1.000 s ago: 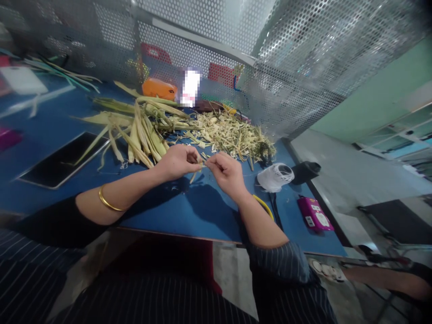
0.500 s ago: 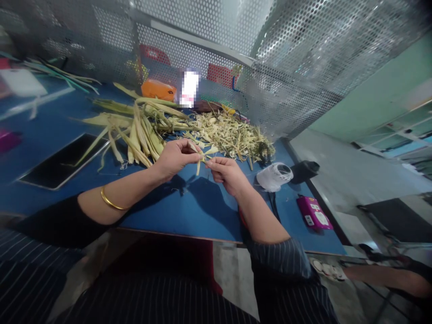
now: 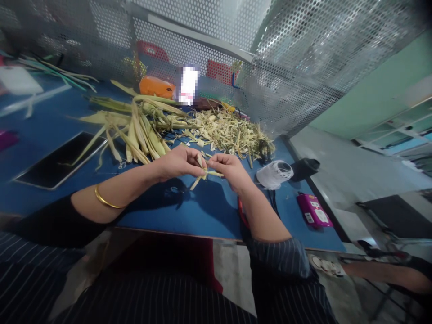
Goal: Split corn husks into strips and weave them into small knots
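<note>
My left hand (image 3: 182, 163) pinches a small pale-green husk piece (image 3: 204, 173) between thumb and fingers, with strips sticking out down and to the right. Close on its right, my right hand (image 3: 231, 170) has its fingers pressed together at the piece's edge; what they pinch is too small to make out. Both hands are above the blue table (image 3: 202, 211). Behind my left hand lies a bundle of long green husks (image 3: 141, 130). A heap of short husk scraps (image 3: 232, 132) spreads behind my right hand.
White thread spool (image 3: 274, 174), black spool (image 3: 305, 168) and purple packet (image 3: 314, 210) lie at right. A dark flat panel (image 3: 60, 159) is at left. An orange pouch (image 3: 157, 87) and bright phone (image 3: 188, 85) stand before the perforated metal screen (image 3: 202, 42). Someone's leg (image 3: 378, 273) shows lower right.
Both hands have come slightly lower and nearer to me with the husk piece. The piece has turned, and its strips now point down-left and right. My right fingers have shifted up beside it.
</note>
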Action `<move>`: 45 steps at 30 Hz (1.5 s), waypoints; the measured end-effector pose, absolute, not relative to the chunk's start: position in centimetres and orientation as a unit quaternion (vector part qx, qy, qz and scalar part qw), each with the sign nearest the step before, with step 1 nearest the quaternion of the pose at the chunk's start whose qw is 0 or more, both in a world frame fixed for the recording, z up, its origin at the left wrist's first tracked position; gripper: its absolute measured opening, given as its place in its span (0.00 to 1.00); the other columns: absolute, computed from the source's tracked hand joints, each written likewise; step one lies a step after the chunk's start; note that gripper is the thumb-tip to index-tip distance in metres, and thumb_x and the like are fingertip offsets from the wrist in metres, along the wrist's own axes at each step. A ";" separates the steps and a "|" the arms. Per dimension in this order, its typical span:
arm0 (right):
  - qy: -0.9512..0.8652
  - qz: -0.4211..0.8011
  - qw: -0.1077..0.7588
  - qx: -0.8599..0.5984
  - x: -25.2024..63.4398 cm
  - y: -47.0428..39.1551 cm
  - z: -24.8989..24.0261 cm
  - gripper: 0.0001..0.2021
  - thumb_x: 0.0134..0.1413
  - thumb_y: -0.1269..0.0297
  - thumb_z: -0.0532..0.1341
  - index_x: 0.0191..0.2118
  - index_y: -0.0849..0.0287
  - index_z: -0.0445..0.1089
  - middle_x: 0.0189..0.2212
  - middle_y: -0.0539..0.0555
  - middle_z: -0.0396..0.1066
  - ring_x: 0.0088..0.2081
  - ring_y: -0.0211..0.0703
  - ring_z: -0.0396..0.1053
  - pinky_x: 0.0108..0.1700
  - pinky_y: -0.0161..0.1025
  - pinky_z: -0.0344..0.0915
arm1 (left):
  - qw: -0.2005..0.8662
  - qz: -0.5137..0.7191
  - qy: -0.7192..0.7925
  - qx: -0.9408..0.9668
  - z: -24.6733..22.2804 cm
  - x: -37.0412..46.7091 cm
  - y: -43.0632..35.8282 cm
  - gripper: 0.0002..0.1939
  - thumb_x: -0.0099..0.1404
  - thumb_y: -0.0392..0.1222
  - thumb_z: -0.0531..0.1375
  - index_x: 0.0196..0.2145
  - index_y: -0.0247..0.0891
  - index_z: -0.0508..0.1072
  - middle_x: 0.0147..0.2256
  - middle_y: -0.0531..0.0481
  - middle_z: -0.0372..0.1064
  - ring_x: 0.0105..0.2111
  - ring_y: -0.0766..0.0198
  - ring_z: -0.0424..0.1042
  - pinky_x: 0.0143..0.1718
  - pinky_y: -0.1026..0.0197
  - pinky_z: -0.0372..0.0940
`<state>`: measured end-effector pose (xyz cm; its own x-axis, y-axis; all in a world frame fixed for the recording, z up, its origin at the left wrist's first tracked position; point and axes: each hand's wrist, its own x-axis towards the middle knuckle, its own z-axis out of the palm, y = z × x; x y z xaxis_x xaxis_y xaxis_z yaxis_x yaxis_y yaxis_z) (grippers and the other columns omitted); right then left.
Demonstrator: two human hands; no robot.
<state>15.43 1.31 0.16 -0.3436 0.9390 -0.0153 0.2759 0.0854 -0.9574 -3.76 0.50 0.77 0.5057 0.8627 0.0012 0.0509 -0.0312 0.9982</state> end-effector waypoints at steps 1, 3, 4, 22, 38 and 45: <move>-0.615 0.539 0.337 -0.466 15.5 1.5 0.1 0.13 0.43 0.55 0.66 0.23 0.59 0.67 0.15 0.43 0.56 0.18 0.29 0.46 0.21 0.33 0.41 | 0.604 0.356 0.363 0.614 0.9 -3.8 0.5 0.09 0.47 0.37 0.69 0.27 0.33 0.75 0.24 0.50 0.73 0.24 0.67 0.70 0.28 0.65 0.63; -0.558 0.601 0.343 -0.458 15.4 1.6 0.0 0.15 0.37 0.55 0.69 0.23 0.59 0.67 0.14 0.42 0.53 0.16 0.28 0.43 0.20 0.33 0.37 | 0.609 0.396 0.366 0.582 1.0 -3.7 0.5 0.10 0.47 0.37 0.69 0.28 0.33 0.75 0.24 0.50 0.72 0.24 0.68 0.69 0.27 0.65 0.63; -0.541 0.620 0.347 -0.450 15.4 1.6 0.0 0.15 0.35 0.55 0.70 0.23 0.60 0.67 0.13 0.41 0.51 0.16 0.27 0.41 0.19 0.33 0.36 | 0.607 0.417 0.369 0.567 0.9 -3.7 0.6 0.10 0.47 0.37 0.69 0.28 0.33 0.75 0.24 0.51 0.72 0.24 0.69 0.69 0.27 0.66 0.62; -0.722 0.341 0.403 -0.447 15.3 1.1 0.1 0.08 0.49 0.61 0.63 0.24 0.59 0.69 0.19 0.46 0.58 0.23 0.33 0.52 0.27 0.35 0.49 | 0.581 0.359 0.379 0.624 0.7 -3.6 0.7 0.09 0.45 0.37 0.68 0.26 0.34 0.74 0.24 0.50 0.72 0.25 0.67 0.70 0.29 0.63 0.64; -0.571 0.548 0.393 -0.468 14.6 0.9 -0.7 0.11 0.43 0.57 0.66 0.25 0.60 0.70 0.13 0.41 0.48 0.17 0.29 0.42 0.21 0.34 0.39 | 0.546 0.528 0.413 0.503 -0.5 -3.1 1.2 0.12 0.45 0.38 0.69 0.28 0.33 0.72 0.26 0.53 0.70 0.26 0.70 0.67 0.30 0.64 0.64; -0.832 0.178 0.373 -0.371 14.7 -0.3 0.0 0.10 0.58 0.65 0.57 0.27 0.58 0.69 0.25 0.50 0.63 0.29 0.37 0.61 0.33 0.36 0.56 | 0.391 0.479 0.462 0.636 -1.5 -3.2 1.6 0.07 0.47 0.35 0.64 0.29 0.34 0.74 0.25 0.51 0.71 0.27 0.66 0.69 0.29 0.64 0.62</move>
<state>14.68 -0.31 0.04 -0.4470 0.7491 0.4889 0.4841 0.6621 -0.5721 -3.19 1.64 -1.50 0.1144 0.9619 0.2483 0.2116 -0.2678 0.9400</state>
